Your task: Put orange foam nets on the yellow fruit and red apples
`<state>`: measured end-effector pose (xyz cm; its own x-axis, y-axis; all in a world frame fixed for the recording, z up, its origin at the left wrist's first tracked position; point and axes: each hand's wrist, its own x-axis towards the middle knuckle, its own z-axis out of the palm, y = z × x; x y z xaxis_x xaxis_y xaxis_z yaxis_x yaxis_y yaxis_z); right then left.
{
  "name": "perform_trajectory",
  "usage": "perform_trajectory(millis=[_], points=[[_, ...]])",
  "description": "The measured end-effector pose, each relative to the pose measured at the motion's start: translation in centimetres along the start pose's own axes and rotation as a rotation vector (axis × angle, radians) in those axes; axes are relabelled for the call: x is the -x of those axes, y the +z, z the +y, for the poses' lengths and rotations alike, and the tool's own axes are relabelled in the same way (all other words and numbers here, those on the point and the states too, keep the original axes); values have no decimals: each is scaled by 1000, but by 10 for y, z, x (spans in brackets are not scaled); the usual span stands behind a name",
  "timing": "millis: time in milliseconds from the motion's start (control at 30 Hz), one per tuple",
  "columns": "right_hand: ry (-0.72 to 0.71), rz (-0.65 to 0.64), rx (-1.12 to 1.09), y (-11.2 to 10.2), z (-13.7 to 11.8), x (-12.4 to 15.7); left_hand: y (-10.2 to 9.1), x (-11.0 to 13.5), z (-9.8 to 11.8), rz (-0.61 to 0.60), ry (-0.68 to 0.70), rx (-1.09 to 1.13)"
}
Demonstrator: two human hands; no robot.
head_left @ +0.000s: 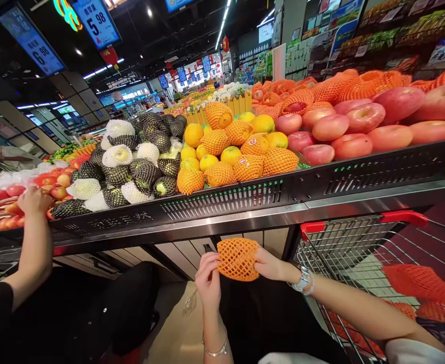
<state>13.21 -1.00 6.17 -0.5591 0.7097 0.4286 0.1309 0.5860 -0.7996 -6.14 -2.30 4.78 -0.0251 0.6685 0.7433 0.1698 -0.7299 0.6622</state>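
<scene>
Orange foam net lies long axis sideways, pinched at each end by both hands: left, right.

Between the fingers sits an orange diamond-mesh net sleeve. Beyond the fingertips lie yellow-orange oranges, pink-red apples, and black-and-white netted fruit.

The orange foam net sleeve is a soft mesh of diamond-shaped openings, bright orange all over. It bulges into a rounded, slightly flattened shape; whether a fruit sits inside cannot be told. It is held in the air below the front edge of the fruit shelf, just left of the shopping cart's red-capped corner, pinched at its left and right sides. Its upper edge is gently arched and its lower edge rounded.
</scene>
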Motion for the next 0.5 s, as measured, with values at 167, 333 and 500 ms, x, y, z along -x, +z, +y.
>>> perform_trajectory(millis=[167, 333, 500], points=[[79, -120, -66, -8, -1, 1, 7, 3, 6, -163, 24, 62], [93, -251, -191, -6, -9, 5, 17, 9, 3, -273, -458, 112], [151, -166, -238, 2, -11, 4, 19, 12, 3, -417, -655, 167]])
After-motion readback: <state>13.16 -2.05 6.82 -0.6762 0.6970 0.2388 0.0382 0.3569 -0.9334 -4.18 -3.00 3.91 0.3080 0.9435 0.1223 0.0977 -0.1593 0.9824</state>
